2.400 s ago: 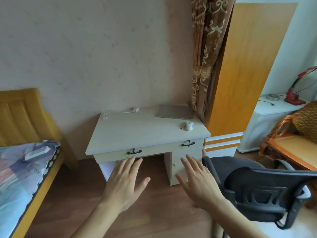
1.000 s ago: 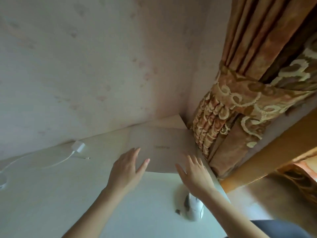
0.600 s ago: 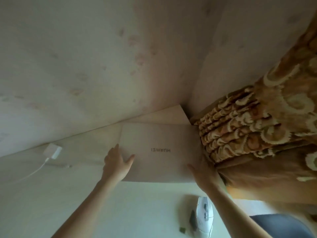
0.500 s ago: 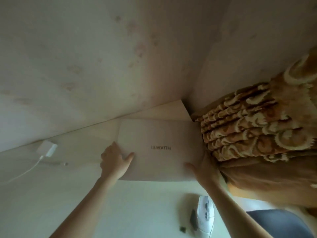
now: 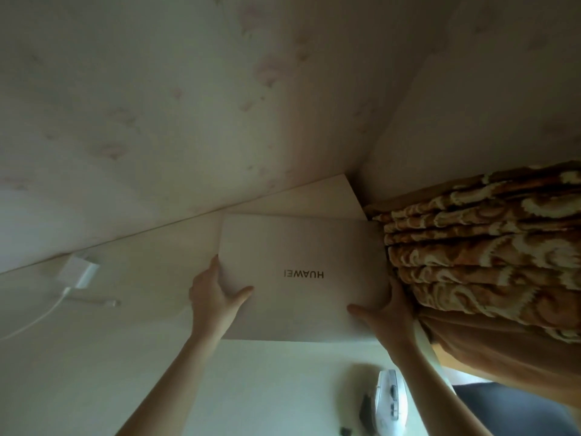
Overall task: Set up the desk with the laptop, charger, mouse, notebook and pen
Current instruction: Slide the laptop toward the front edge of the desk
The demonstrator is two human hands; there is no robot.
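Laptop (image 5: 301, 278) touches curtain (image 5: 484, 247); mouse (image 5: 391, 401) near, charger (image 5: 78, 270) apart.

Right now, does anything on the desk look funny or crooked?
Yes. The closed laptop sits skewed to the desk's back edge, pushed against the curtain, its logo upside down from here. Both hands grip its sides.

The laptop (image 5: 301, 278) is pale pink-grey. The charger (image 5: 78, 271) and mouse (image 5: 390, 401) are white. The curtain (image 5: 490, 247) has brown-and-cream swirls.
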